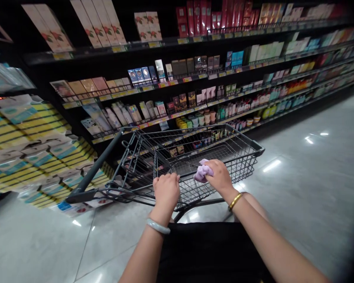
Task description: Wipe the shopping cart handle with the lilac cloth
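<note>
A dark wire shopping cart (242, 163) stands sideways in front of me, its handle bar (98, 161) to the left. My left hand (166, 190), with a pale bangle at the wrist, is closed over the near top rim of the cart. A crumpled light-purple cloth (203, 171) is bunched in the fingers of my right hand (220, 175), which is held at the same rim further right. Whether the cloth presses on the rim is hidden by the hand. A gold bangle circles my right wrist. The cart's basket shows bare wire mesh.
Long store shelves (165, 84) full of boxed and bottled goods run behind the cart. Stacked yellow-and-white packs (32, 153) stand on the left, close to the cart's handle. Shiny grey floor (306, 188) stretches to the right.
</note>
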A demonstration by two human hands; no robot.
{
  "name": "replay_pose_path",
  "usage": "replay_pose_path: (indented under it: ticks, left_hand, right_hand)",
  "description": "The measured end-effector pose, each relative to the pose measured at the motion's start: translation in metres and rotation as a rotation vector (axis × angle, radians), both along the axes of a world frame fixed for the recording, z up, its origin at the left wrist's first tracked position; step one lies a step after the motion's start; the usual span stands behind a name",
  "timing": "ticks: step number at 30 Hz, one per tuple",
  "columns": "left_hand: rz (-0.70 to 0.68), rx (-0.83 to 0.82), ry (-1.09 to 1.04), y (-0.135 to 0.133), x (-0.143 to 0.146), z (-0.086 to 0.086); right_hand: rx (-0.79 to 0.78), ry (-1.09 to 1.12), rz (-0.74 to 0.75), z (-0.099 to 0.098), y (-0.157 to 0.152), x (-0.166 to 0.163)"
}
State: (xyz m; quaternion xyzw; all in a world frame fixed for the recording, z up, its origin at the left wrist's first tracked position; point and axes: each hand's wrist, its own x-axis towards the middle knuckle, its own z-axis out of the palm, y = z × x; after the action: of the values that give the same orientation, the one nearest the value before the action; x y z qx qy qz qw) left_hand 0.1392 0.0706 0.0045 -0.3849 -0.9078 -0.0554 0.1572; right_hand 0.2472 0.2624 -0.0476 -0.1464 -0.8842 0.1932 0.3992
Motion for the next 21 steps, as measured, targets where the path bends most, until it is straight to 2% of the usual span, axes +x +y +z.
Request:
replay_pose_path:
  ticks: [2,4,6,10,12,14,16,21]
  left_hand:
    - [-0.040,0.002,-0.008,0.011,0.005,0.004]
    - [-0.139,0.005,-0.015,0.027,0.011,0.010]
    - [-0.224,-0.016,-0.032,0.046,0.018,0.014]
    - [-0.325,-0.105,-0.079,0.082,0.027,0.013]
    - [-0.354,-0.157,-0.083,0.098,0.031,0.009]
    - [-0.375,-0.202,-0.075,0.115,0.034,0.006]
    - [-0.411,-0.230,-0.049,0.132,0.037,0.005]
    - [-0.508,-0.262,-0.003,0.172,0.044,0.007]
  right_hand:
    - [-0.006,0.061,-0.024,-0.002,-0.001,0.000]
    - [-0.005,0.123,-0.058,-0.008,-0.008,-0.002]
    - [-0.014,0.199,-0.128,-0.022,-0.013,-0.003]
    - [-0.102,0.348,-0.339,-0.079,-0.002,0.000]
    - [-0.189,0.387,-0.364,-0.108,0.008,0.001]
    - [-0.270,0.416,-0.358,-0.124,0.016,0.000]
    - [-0.317,0.431,-0.366,-0.122,0.021,-0.001]
    - [-0.391,0.584,-0.367,-0.073,0.032,-0.002]
